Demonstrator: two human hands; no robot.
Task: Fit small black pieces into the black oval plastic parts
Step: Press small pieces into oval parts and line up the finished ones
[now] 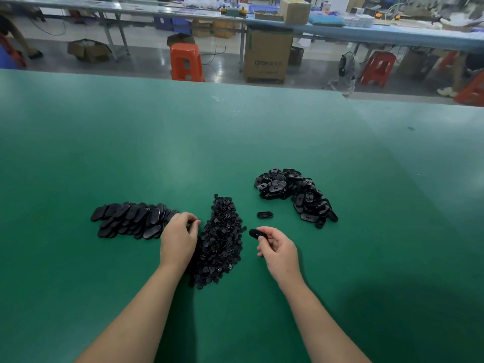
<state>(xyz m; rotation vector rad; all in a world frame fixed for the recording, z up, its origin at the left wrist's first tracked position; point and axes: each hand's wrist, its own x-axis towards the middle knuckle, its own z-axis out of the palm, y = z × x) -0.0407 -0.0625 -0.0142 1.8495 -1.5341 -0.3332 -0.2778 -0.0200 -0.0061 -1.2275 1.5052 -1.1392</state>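
Fingers (192, 222) of the left hand (179, 241) curl at the small-piece pile (222, 239); whether they pinch one cannot be told. Right hand (279, 247) pinches one oval part (256, 233) by its end. Parts appear light, rigid and smooth; grip by the edges. Green desk (235, 127); workshop benches lie beyond its far edge.

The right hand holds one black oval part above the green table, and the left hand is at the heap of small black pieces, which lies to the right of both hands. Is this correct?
Not quite. In the head view the heap of small black pieces lies between the hands, not to the right of both. The rest holds: the right hand holds one black oval part above the green table, and the left hand is at the heap.
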